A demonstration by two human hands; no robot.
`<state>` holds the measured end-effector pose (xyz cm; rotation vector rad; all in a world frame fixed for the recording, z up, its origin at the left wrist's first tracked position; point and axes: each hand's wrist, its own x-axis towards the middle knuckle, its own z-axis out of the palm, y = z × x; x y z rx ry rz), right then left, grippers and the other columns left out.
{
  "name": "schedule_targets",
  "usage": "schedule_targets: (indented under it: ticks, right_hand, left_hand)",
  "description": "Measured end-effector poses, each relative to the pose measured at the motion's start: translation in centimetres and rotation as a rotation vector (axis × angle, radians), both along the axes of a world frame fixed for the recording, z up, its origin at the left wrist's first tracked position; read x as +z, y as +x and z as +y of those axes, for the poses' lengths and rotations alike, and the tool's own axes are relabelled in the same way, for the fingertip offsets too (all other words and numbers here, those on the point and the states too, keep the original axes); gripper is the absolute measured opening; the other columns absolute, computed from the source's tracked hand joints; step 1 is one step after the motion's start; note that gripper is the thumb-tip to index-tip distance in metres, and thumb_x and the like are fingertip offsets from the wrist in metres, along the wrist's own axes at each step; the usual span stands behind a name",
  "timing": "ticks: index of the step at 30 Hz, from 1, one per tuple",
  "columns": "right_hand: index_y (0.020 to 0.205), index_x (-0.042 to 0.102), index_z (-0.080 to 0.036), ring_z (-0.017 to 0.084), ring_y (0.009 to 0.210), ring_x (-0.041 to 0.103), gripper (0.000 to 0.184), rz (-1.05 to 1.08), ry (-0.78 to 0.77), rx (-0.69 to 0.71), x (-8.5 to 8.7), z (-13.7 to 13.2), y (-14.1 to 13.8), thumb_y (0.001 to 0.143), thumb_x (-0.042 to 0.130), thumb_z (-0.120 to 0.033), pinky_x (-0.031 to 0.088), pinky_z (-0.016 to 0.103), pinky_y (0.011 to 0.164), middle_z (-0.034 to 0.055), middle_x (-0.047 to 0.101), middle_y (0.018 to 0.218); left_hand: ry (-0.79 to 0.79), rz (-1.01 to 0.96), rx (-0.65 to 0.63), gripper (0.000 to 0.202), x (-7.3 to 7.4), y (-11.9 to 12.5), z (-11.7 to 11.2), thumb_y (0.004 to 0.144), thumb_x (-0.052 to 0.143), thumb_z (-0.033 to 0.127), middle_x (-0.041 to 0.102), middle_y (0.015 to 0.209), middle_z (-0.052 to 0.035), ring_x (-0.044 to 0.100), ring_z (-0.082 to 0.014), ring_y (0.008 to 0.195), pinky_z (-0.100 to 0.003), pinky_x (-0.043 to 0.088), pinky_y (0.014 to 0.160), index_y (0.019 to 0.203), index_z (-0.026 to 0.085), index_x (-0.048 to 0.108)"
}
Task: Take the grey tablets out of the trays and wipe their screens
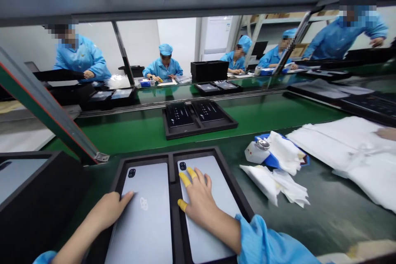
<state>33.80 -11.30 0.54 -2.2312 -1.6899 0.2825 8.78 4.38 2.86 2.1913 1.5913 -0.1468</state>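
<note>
Nearest the lens, a black two-slot tray [171, 198] sits under blue sleeves [266, 241] reaching in from below. To its left stands a black case [37, 185], its contents mostly out of view. Left hand [107, 210] half open, fingers loosely together, tips resting on the left tablet [145, 214], no grip. Right hand [201, 202] spread palm down on the right tablet [193, 239], also not gripping, yellow finger cots [185, 179] on three fingers. Both tablets lie in their slots, backs up, camera modules at the far end: both slots filled, neither lifted. Beyond, on the green conveyor belt [262, 115], a second tray [199, 132] carries two dark printed boxes. To the right: a blue-and-white dispenser [256, 152], crumpled white wipes [278, 185], white sheets [349, 152]. Across the line, co-workers in blue gowns [162, 68] sit at their stations.
</note>
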Motion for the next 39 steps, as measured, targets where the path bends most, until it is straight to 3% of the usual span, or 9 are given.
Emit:
schedule_targets:
  ticks: [5,8,13,18,22,26,32,36,39]
  right_hand:
    - [0.137,0.057,-0.027,0.036,0.147,0.022,0.069,-0.013,0.149,-0.068,3.7,-0.6,1.3,0.070,0.060,-0.008,0.013,0.059,0.116,0.0117,0.038,0.155]
    - [0.135,0.059,-0.024,0.034,0.145,0.026,0.057,0.010,0.227,-0.202,5.4,-1.3,2.5,0.079,0.060,-0.016,0.021,0.054,0.116,0.0124,0.041,0.153]
    - [0.146,0.047,-0.023,0.042,0.146,0.020,0.072,0.059,0.048,-0.069,2.7,-1.4,1.4,0.078,0.070,-0.034,0.013,0.065,0.114,0.0189,0.037,0.154]
    - [0.146,0.044,-0.020,0.043,0.148,0.014,0.081,0.072,0.021,-0.010,1.0,0.0,-0.3,0.070,0.071,-0.023,0.010,0.068,0.113,0.0209,0.028,0.159]
    - [0.138,0.053,-0.025,0.039,0.149,0.013,0.075,0.032,0.207,-0.015,4.4,-0.8,0.0,0.064,0.062,-0.010,0.012,0.063,0.115,0.0139,0.027,0.160]
    - [0.136,0.057,-0.021,0.033,0.131,0.042,0.070,-0.084,0.378,-0.164,9.1,-3.7,2.8,0.068,0.057,-0.007,0.034,0.046,0.110,0.0151,0.048,0.141]
    - [0.139,0.054,-0.010,0.035,0.110,0.058,0.055,-0.244,0.059,-0.380,12.9,-7.3,8.3,0.085,0.056,-0.020,0.045,0.042,0.091,0.0187,0.061,0.115]
    - [0.117,0.064,-0.014,0.034,0.099,0.066,0.033,-0.099,-0.147,-0.334,13.3,-7.6,10.4,0.089,0.053,-0.027,0.043,0.038,0.078,0.0154,0.069,0.106]
    - [0.091,0.064,-0.018,0.029,0.093,0.067,0.017,-0.058,-0.111,-0.302,13.4,-7.3,10.9,0.090,0.048,-0.021,0.039,0.033,0.071,0.0109,0.072,0.095]
  left_hand:
    - [-0.289,-0.241,0.152,0.069,1.0,-0.9,0.3,0.071,0.036,0.089,0.033,0.052,0.0042,0.029,-0.0137,0.046,-0.033,0.028,0.054,0.060,0.022,0.049]
    - [-0.433,-0.406,0.152,0.070,2.5,-0.9,-0.6,0.071,0.037,0.090,0.019,0.053,0.0094,0.011,-0.0104,0.049,-0.031,0.030,0.053,0.072,0.022,0.052]
    - [-0.424,-0.590,0.031,0.062,5.5,1.2,-2.3,0.071,0.051,0.084,0.041,0.068,0.0043,0.042,-0.0146,0.064,-0.030,0.041,0.067,0.075,0.023,0.045]
    - [-0.101,-0.531,-0.067,0.067,6.7,4.7,-3.9,0.070,0.051,0.085,0.023,0.062,0.0065,0.027,-0.0129,0.061,-0.029,0.023,0.059,0.065,0.023,0.027]
    - [0.053,-0.489,-0.073,0.058,7.1,6.7,-5.1,0.076,0.046,0.081,0.029,0.058,0.0072,0.034,-0.0155,0.062,-0.031,0.026,0.065,0.070,0.024,0.036]
    - [0.079,-0.518,-0.055,0.061,7.9,7.8,-6.1,0.076,0.044,0.080,0.034,0.059,0.0090,0.043,-0.0201,0.065,-0.033,0.030,0.068,0.107,0.027,0.046]
    - [-0.051,-0.547,-0.103,0.089,8.4,10.0,-6.5,0.075,0.047,0.066,0.033,0.055,0.0101,0.045,-0.0215,0.059,-0.033,0.026,0.060,0.145,0.015,0.027]
    - [-0.107,-0.584,-0.212,0.058,8.5,10.9,-6.5,0.080,0.041,0.048,0.053,0.068,0.0034,0.053,-0.0205,0.068,-0.033,0.037,0.066,0.129,0.018,0.048]
    - [-0.069,-0.589,-0.259,0.041,9.0,10.4,-6.2,0.083,0.035,0.037,0.066,0.088,-0.0035,0.060,-0.0225,0.083,-0.034,0.041,0.080,0.114,0.020,0.056]
